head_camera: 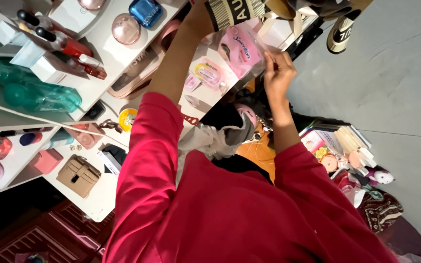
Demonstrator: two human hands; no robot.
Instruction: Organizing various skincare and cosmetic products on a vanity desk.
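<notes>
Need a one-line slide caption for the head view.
Right hand pinches a pink packet above a cluttered white cosmetics shelf; left hand hidden.

Near the top centre, the right hand [277,73] pinches the edge of a pink packet [242,51] — the left arm [181,58] reaches up past it, its hand hidden. White shelves [108,48] of bottles fill the upper left.

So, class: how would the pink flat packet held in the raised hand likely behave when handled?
The pink packet looks thin and flat, so it is probably light and floppy. Its glossy film may be slippery. The hand pinches only its edge, which suggests little weight.
</notes>
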